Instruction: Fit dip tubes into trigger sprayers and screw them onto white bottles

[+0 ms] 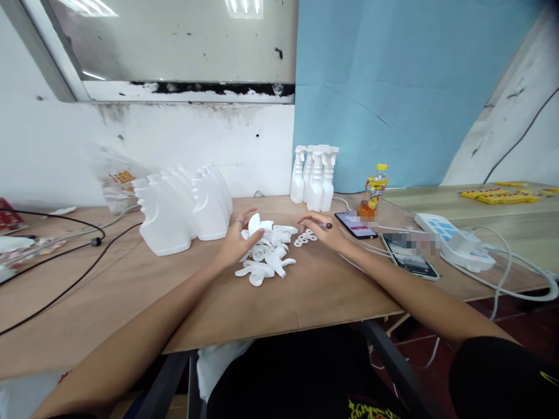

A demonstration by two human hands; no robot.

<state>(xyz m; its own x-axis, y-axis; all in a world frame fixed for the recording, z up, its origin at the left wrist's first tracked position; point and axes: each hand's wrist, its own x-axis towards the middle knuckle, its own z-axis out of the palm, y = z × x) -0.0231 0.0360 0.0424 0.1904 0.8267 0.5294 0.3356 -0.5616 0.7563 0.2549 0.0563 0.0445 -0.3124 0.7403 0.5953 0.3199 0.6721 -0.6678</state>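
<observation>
Several white plastic trigger pieces (273, 256) lie in a loose pile at the middle of the brown table (262, 311). On the pile's left side, my left hand (238, 240) has its thumb and fingers around one white curved piece (254, 226). Small white rings (304, 238) lie just right of the pile. Over these rings is my right hand (324, 231), its fingers bent around a thin brown pen-like object (325, 226). Whether its fingertips also touch a ring is too small to tell.
White bottles without tops (163, 218) stand at the left; several white spray bottles (315, 183) stand by the blue sheet. To the right are a drink bottle (374, 192), two phones (354, 224), a white power strip (454, 241) and cables. Black cables (96, 241) cross the left side.
</observation>
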